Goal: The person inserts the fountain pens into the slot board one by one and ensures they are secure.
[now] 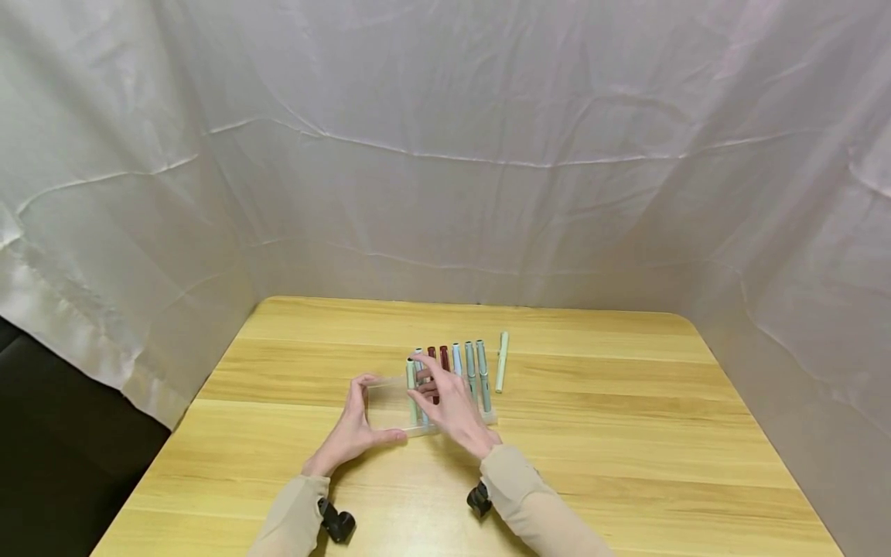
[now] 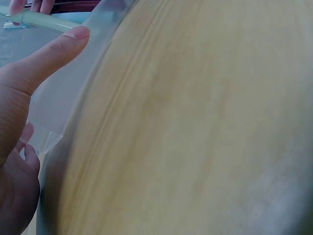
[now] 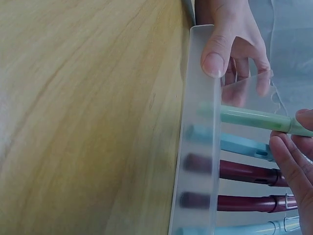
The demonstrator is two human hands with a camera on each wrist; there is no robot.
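Note:
My left hand (image 1: 358,425) grips the left end of a clear plastic pen stand (image 1: 386,396), thumb on the front strip and fingers behind. In the right wrist view that frosted front strip (image 3: 200,88) has pen ends behind it. My right hand (image 1: 448,402) pinches a light green pen (image 3: 254,117) near its upper part; the pen's lower end is in the stand. To its right in the stand are a light blue pen (image 3: 244,146), two dark red pens (image 3: 244,171), another light blue pen (image 1: 456,357) and two grey-green pens (image 1: 483,379). My right hand partly hides the middle pens.
A pale green pen (image 1: 502,362) lies on the wooden table (image 1: 626,425) just right of the stand. Pale curtains (image 1: 445,193) hang behind the table and at both sides. A dark object (image 1: 63,433) is beyond the left table edge.

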